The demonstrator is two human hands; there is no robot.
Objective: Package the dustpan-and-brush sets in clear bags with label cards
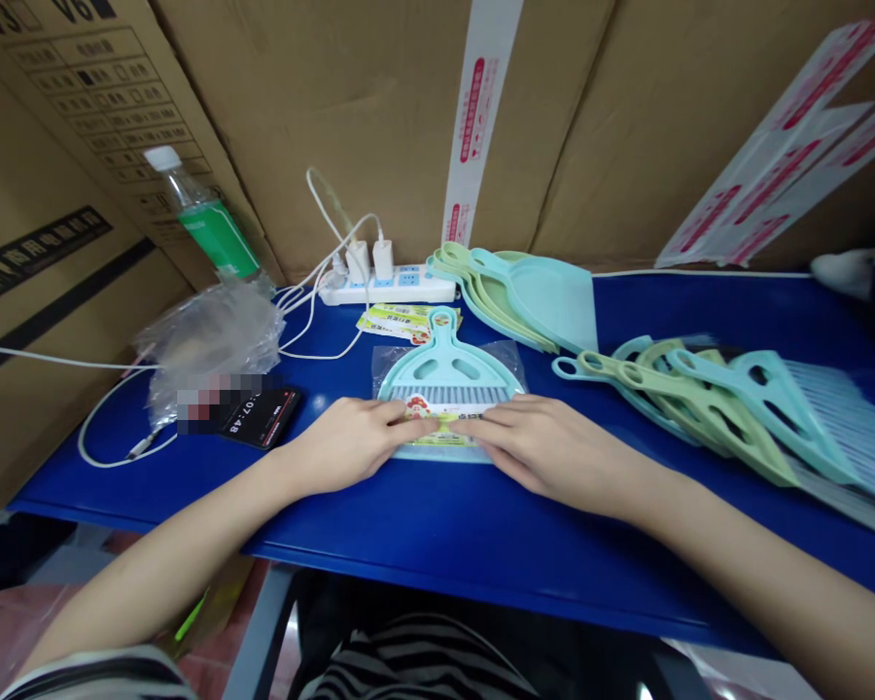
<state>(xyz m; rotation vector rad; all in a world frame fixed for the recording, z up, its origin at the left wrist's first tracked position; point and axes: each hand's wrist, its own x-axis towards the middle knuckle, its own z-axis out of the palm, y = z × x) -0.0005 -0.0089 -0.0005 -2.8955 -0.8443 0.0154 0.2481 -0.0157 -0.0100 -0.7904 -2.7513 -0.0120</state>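
Note:
A light blue dustpan (443, 342) lies in front of me, handle pointing away, with a small brush (448, 395) nested in it. Clear plastic film (510, 362) shows at both sides of it. Across the lower part sits a yellow-green printed label card (444, 412) with a red cartoon figure. My left hand (346, 442) is closed at the card's left end, thumb on its face. From the other side my right hand (546, 447) grips the right end, fingers bent and thumb on the print. The undersides of the fingers are hidden.
Stacked dustpans (546, 297) lie behind, with several brushes (721, 399) to the right. More label cards (390, 321) rest by a power strip (408, 285). Leftward are a phone (262, 418), crumpled plastic bags (211, 335), white cables and a bottle (215, 228). Cardboard (379, 117) walls the blue table (379, 525).

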